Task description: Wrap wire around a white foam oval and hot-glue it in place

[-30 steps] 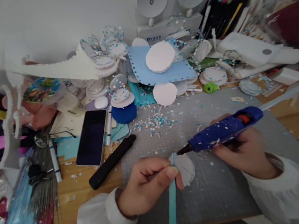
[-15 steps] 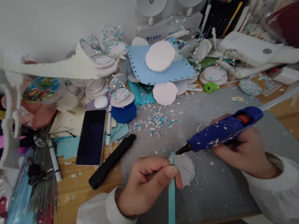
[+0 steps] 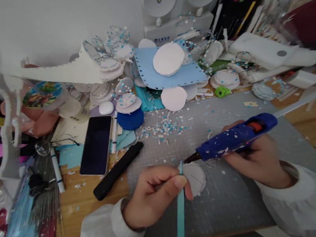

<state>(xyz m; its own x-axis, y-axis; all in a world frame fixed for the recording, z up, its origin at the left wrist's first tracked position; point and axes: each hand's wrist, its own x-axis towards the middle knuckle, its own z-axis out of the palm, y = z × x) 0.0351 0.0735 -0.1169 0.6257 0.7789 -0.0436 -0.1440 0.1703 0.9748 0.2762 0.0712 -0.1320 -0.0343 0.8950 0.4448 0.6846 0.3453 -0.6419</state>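
My left hand [image 3: 158, 193] pinches a narrow teal paper strip [image 3: 181, 221] between thumb and forefinger, its long end hanging toward the table's front edge. Wrapped round the handle of a blue hot glue gun [image 3: 228, 139] is my right hand [image 3: 253, 161]; the handle itself is mostly hidden. The gun's dark nozzle points left and meets, or nearly meets, the upper end of the strip. A clear glue stick [image 3: 309, 98] sticks out of the gun's back. Just below the nozzle, beside my left fingertips, is a round white paper disc [image 3: 195, 179] with a line on it.
A grey cutting mat [image 3: 230, 207] lies under my hands, with blue and white paper bits [image 3: 164, 128] strewn on it. To the left are a black utility knife [image 3: 118, 171], a phone [image 3: 96, 145] and a marker [image 3: 114, 133]. Paper discs and a blue sheet [image 3: 146, 70] crowd the back.
Both hands, the strip and the glue gun hold almost the same place. The nozzle tip sits very slightly further left; the whole view has shifted a little.
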